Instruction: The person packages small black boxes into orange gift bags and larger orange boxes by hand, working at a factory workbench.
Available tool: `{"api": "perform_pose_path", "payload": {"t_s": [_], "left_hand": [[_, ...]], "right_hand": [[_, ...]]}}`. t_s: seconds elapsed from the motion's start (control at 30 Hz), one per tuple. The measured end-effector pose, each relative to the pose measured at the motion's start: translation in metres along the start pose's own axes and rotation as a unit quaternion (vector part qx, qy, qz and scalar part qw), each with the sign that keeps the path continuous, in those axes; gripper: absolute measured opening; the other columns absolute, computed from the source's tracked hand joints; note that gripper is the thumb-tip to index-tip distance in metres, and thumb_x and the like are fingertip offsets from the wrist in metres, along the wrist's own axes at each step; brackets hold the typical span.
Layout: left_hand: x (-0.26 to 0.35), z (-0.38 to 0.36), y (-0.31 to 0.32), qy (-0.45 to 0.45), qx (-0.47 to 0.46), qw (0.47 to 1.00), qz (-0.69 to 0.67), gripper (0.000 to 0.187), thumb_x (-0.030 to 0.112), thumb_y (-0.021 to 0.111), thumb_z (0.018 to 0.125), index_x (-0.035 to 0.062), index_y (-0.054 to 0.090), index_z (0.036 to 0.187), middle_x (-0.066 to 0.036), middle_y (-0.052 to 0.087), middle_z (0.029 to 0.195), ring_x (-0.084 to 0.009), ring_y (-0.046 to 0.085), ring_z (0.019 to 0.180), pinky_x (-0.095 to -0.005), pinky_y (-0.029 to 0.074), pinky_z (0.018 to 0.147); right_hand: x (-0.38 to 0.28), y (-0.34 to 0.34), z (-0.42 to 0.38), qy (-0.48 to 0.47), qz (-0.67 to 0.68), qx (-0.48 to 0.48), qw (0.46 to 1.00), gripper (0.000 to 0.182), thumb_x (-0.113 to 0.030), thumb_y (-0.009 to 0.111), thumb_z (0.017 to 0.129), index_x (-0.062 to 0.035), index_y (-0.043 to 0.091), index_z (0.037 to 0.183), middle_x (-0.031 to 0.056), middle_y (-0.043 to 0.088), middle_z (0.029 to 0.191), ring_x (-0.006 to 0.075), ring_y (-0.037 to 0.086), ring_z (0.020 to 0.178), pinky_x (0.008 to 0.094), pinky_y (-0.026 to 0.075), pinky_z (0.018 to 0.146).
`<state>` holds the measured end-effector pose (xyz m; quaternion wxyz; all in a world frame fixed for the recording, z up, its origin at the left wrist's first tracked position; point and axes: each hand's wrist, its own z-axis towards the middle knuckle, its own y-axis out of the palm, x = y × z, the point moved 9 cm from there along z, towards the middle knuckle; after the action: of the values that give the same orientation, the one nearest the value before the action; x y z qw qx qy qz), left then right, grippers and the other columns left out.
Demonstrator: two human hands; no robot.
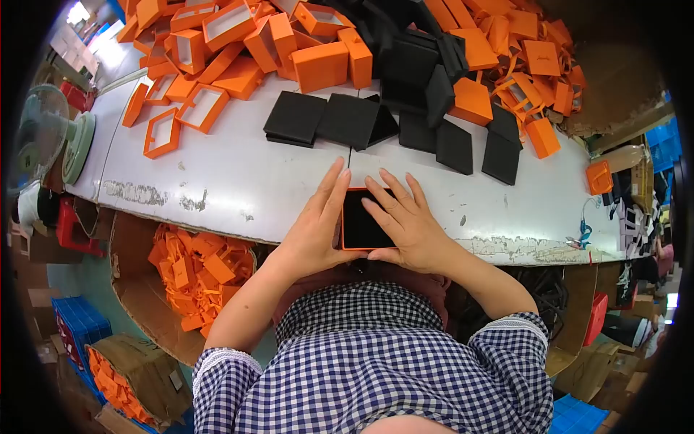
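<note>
In front of my body, at the table's near edge, lies a small orange box (343,235) with a black pad (359,226) filling its inside. My left hand (318,224) braces the box's left side, fingers long and straight, thumb along the near edge. Over the right part of the pad rests my right hand (410,226), its fingers spread and its thumb at the near edge, close to the left thumb. The box's right side is hidden under that hand. Beyond my fingers, flat black pads (348,119) lie in overlapping stacks.
Orange box parts (322,66) and black pads (410,61) are heaped at the back, with more orange boxes (542,58) at right. Scissors (583,233) lie near the right edge. A fan (78,145) stands left. Below the table, a carton (134,282) holds orange pieces (196,271).
</note>
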<state>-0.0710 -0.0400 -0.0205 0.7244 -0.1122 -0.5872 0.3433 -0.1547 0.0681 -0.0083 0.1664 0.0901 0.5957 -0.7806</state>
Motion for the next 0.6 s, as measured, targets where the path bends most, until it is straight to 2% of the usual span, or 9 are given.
{"api": "perform_pose_path", "payload": {"t_s": [0.07,0.13,0.17,0.2,0.27,0.4,0.47,0.57,0.6], "left_hand": [[0.009,0.000,0.000,0.027,-0.012,0.998,0.057,0.115,0.031,0.092,0.071,0.0073,0.025,0.161,-0.028,0.020,0.165,-0.0419,0.036,0.147,-0.0542,0.029,0.119],[0.027,0.000,0.003,0.100,-0.007,0.983,0.156,0.081,0.035,0.084,0.080,0.0155,0.050,0.151,-0.023,0.028,0.165,-0.0390,0.033,0.151,-0.0619,0.024,0.119],[0.028,0.001,0.006,0.114,-0.012,0.982,0.152,0.081,0.035,0.084,0.080,0.0155,0.050,0.151,-0.023,0.028,0.165,-0.0390,0.033,0.151,-0.0619,0.024,0.119],[0.031,-0.002,0.019,0.148,-0.064,0.967,0.197,0.069,0.033,0.081,0.083,0.0181,0.056,0.146,-0.019,0.034,0.162,-0.0378,0.034,0.150,-0.0616,0.024,0.119],[0.037,-0.004,0.030,0.140,-0.116,0.957,0.228,0.046,0.028,0.075,0.089,0.0219,0.066,0.134,-0.008,0.050,0.154,-0.0344,0.036,0.149,-0.0604,0.023,0.120],[0.041,-0.002,0.030,0.139,-0.113,0.956,0.232,0.046,0.024,0.077,0.087,0.0216,0.068,0.132,-0.015,0.048,0.152,-0.0369,0.037,0.148,-0.0620,0.027,0.117],[0.038,-0.004,0.029,0.120,-0.094,0.965,0.212,0.047,0.022,0.078,0.085,0.0229,0.069,0.131,-0.017,0.044,0.154,-0.0403,0.036,0.147,-0.0611,0.030,0.116],[0.029,-0.008,0.025,0.101,-0.075,0.973,0.195,0.049,0.019,0.081,0.082,0.0255,0.071,0.129,-0.021,0.035,0.158,-0.0465,0.034,0.146,-0.0593,0.037,0.113],[0.031,-0.009,0.021,0.102,-0.074,0.972,0.201,0.049,0.020,0.082,0.081,0.0261,0.071,0.129,-0.021,0.035,0.159,-0.0467,0.033,0.146,-0.0586,0.037,0.113]], "right_hand": [[-0.003,0.002,-0.003,0.042,-0.037,-0.034,0.998,0.084,-0.053,0.072,0.088,-0.0017,0.046,0.150,0.0245,0.030,0.164,0.0427,0.022,0.155,0.0677,0.018,0.119],[0.010,-0.016,-0.011,0.046,-0.004,-0.006,0.999,0.083,-0.051,0.073,0.088,-0.0013,0.046,0.149,0.0244,0.032,0.163,0.0428,0.025,0.154,0.0662,0.019,0.119],[0.019,-0.029,-0.011,0.037,0.039,0.023,0.998,0.082,-0.050,0.074,0.088,-0.0008,0.047,0.148,0.0243,0.034,0.162,0.0428,0.027,0.153,0.0647,0.021,0.119],[0.046,-0.066,-0.014,0.020,0.017,0.149,0.988,0.073,-0.042,0.079,0.086,-0.0008,0.052,0.141,0.0234,0.044,0.155,0.0425,0.039,0.146,0.0568,0.030,0.118],[0.114,-0.128,-0.025,0.166,-0.044,0.260,0.950,0.048,-0.027,0.079,0.087,0.0000,0.060,0.123,0.0191,0.061,0.128,0.0373,0.057,0.122,0.0419,0.047,0.103],[0.221,-0.148,-0.024,0.283,-0.182,0.176,0.925,0.061,-0.041,0.079,0.085,-0.0007,0.059,0.125,0.0195,0.063,0.120,0.0379,0.060,0.117,0.0463,0.049,0.098],[0.252,-0.126,-0.010,0.432,-0.219,0.030,0.875,0.076,-0.054,0.080,0.078,-0.0007,0.056,0.128,0.0211,0.063,0.120,0.0390,0.063,0.114,0.0513,0.051,0.094],[0.269,-0.117,0.006,0.450,-0.305,0.074,0.836,0.085,-0.060,0.079,0.074,0.0001,0.054,0.129,0.0222,0.063,0.121,0.0405,0.066,0.111,0.0551,0.052,0.091],[0.266,-0.121,0.008,0.429,-0.323,0.110,0.836,0.080,-0.060,0.077,0.077,0.0040,0.054,0.120,0.0255,0.065,0.117,0.0419,0.068,0.102,0.0486,0.054,0.089]]}}
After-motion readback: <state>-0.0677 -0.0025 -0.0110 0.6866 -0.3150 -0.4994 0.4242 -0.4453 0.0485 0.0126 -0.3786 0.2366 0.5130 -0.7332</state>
